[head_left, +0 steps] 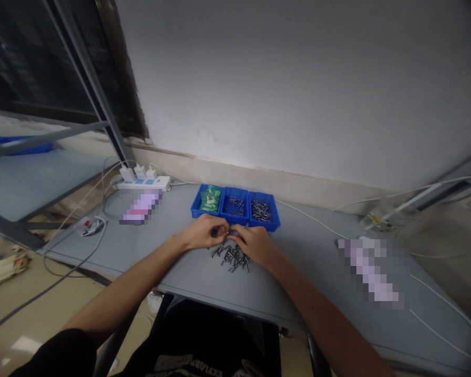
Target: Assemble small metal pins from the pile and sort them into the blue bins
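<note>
Surface [306, 241]: flat, grey.
Centre: slender grey metal fasteners [234, 255].
Rear: three blue rectangular plastic bins [267, 226].
Rear left: white plastic power strip [163, 183].
Sides: pixelated pinkish objects [371, 272].

The tabletop [306, 293] is grey-blue, the loose metal pieces [232, 256] silver-grey. At their twelve o'clock, three bins [248, 207] are blue; at eleven, the packet [210, 199] is green. The power strip [163, 183] at ten o'clock is white with blue patches, the black shirt [200, 361] at six pale-lettered.

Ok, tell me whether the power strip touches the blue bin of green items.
Apart: the head view shows grey tabletop between the power strip and blue bin.
</note>
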The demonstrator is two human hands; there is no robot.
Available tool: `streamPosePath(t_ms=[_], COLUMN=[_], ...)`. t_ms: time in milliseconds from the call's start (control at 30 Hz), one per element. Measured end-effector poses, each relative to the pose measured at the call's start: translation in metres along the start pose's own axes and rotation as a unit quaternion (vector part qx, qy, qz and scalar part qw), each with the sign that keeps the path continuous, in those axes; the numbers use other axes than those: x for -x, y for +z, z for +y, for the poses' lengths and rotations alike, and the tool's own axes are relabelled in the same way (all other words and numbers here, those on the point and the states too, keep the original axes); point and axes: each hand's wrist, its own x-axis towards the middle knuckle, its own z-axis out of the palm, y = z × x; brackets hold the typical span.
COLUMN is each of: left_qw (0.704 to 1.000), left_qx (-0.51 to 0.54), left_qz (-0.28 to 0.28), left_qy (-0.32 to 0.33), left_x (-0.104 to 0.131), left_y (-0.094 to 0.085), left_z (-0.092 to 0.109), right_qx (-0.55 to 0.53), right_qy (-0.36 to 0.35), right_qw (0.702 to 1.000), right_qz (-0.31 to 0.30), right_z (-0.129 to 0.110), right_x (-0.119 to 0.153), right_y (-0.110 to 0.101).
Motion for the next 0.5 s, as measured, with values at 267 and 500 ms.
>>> streamPosePath(t_ms=[267, 500], left_qw=[1.000, 0.999], left_qx=[0.004, -0.023], left_qz=[0.016, 0.019], left_qy=[-0.012, -0.025], left_x=[-0.0007, -0.0017], left_y=[-0.0003, -0.0041], left_z=[-0.0014, -0.0027], right_qx=[0.017, -0.020], right_qy=[-0.007, 0.015], right_qw=[1.000, 0.999], right_qz=[-0.001, 0.045], right_z=[-0.0012, 0.0006], right_x=[-0.0004, -0.0005], right_y=[-0.0019, -0.0037])
